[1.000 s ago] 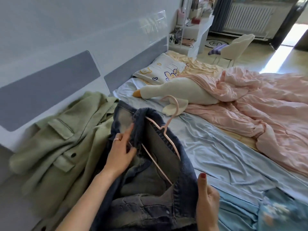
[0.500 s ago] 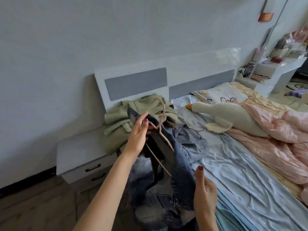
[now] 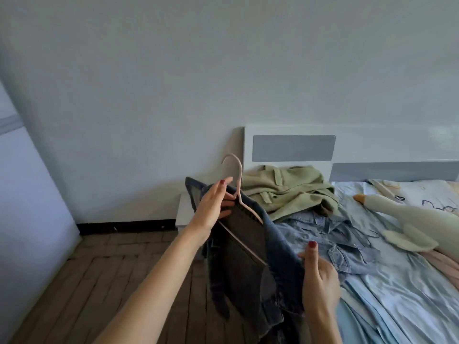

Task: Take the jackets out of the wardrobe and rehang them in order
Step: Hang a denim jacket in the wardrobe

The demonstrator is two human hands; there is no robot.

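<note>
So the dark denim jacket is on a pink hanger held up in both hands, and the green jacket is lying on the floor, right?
Not quite. The head view shows the green jacket lying on the bed by the headboard, not on the floor. The rest holds: the left hand and right hand hold up the dark denim jacket on its pink hanger.

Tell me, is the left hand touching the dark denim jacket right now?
Touching. The head view shows the left hand gripping the dark denim jacket at its collar, beside the neck of the pink hanger, fingers against the fabric.
</note>
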